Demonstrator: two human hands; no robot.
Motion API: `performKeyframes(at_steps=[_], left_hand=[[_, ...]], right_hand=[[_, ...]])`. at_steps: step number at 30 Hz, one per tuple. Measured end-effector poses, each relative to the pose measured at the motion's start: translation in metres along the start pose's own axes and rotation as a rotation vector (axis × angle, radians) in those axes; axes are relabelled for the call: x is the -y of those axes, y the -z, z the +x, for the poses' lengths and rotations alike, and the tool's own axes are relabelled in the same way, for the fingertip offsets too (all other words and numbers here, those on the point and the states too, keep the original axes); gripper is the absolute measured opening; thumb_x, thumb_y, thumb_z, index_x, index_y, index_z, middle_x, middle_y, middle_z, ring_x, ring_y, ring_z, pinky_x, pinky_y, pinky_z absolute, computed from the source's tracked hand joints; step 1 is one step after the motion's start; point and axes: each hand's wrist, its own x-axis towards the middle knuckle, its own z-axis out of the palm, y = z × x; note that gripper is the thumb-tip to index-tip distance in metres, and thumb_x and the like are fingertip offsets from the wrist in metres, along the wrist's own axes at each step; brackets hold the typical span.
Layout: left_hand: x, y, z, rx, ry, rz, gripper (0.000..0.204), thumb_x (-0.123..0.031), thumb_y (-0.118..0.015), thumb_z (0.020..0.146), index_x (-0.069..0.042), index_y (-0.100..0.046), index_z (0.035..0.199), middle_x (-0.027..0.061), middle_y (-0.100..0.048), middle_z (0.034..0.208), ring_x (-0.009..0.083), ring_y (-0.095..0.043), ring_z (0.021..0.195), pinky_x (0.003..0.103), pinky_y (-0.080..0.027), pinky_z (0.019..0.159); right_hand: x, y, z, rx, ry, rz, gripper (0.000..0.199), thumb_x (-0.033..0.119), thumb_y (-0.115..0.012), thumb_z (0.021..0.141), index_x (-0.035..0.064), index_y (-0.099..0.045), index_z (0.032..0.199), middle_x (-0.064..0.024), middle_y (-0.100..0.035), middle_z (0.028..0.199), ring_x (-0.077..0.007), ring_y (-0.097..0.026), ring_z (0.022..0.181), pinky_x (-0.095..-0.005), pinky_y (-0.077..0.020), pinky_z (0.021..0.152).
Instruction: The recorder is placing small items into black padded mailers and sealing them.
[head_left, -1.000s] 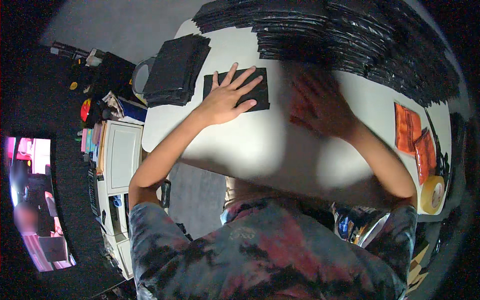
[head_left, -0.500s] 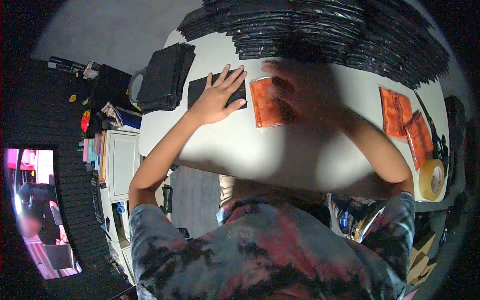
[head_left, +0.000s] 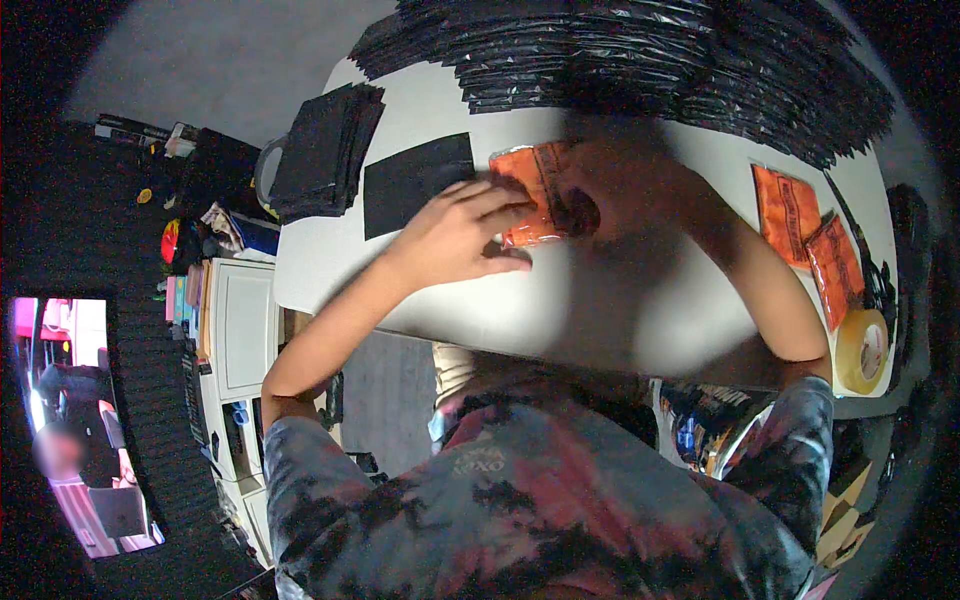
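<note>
My left hand (head_left: 465, 232) reaches over the left edge of an orange packet (head_left: 540, 175) in clear plastic, its fingers bent a little and the thumb held apart. Deep shadow covers my right hand (head_left: 615, 190) at the packet's right side, so its fingers and grip are hard to make out. Left of the packet, a flat black sheet or bag (head_left: 415, 185) lies on the white table (head_left: 470, 310). Beside it leans a stack of similar black pieces (head_left: 325, 150).
Overlapping rows of black plastic packages (head_left: 620, 50) line the far side. To the right lie two more orange packets (head_left: 785, 210), with a roll of clear tape (head_left: 860, 352) by the near right corner. A white cabinet (head_left: 245, 330) stands left of the table.
My left hand has come off the black piece and moved right and nearer, to the orange packet. The right hand stays by the packet, shifted slightly.
</note>
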Motion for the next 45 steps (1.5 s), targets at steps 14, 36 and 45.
performKeyframes(at_steps=[14, 36, 45], left_hand=[[0.007, -0.001, 0.010, 0.005, 0.093, -0.046, 0.026, -0.022, -0.070, 0.090, -0.002, -0.073, 0.106, 0.0179, -0.074, 0.099, 0.0372, -0.072, 0.092, 0.045, -0.058, 0.087], [0.071, -0.005, 0.034, 0.036, 0.497, -0.204, 0.040, -0.030, -0.078, 0.091, -0.002, -0.065, 0.118, 0.0162, -0.068, 0.104, 0.0263, -0.069, 0.102, 0.035, -0.053, 0.092], [0.071, 0.008, 0.009, -0.232, 0.617, -0.752, 0.049, -0.008, -0.078, 0.093, 0.000, -0.062, 0.139, 0.0106, -0.079, 0.100, 0.0099, -0.072, 0.088, 0.025, -0.058, 0.079]], right_hand=[[0.012, 0.004, -0.002, -0.187, -0.056, -0.064, 0.025, 0.022, -0.079, 0.079, 0.0042, -0.072, 0.094, -0.0190, -0.070, 0.092, -0.0383, -0.068, 0.091, -0.0509, -0.0547, 0.083], [-0.065, -0.033, 0.008, -0.209, -0.370, 0.226, 0.071, 0.047, -0.080, 0.089, 0.0064, -0.058, 0.142, -0.0188, -0.063, 0.136, -0.0318, -0.062, 0.124, -0.0428, -0.0485, 0.107], [-0.025, -0.017, 0.036, -0.241, -0.404, 0.630, 0.061, 0.027, -0.087, 0.085, 0.0016, -0.060, 0.134, -0.0132, -0.070, 0.124, -0.0204, -0.068, 0.111, -0.0351, -0.0534, 0.102]])
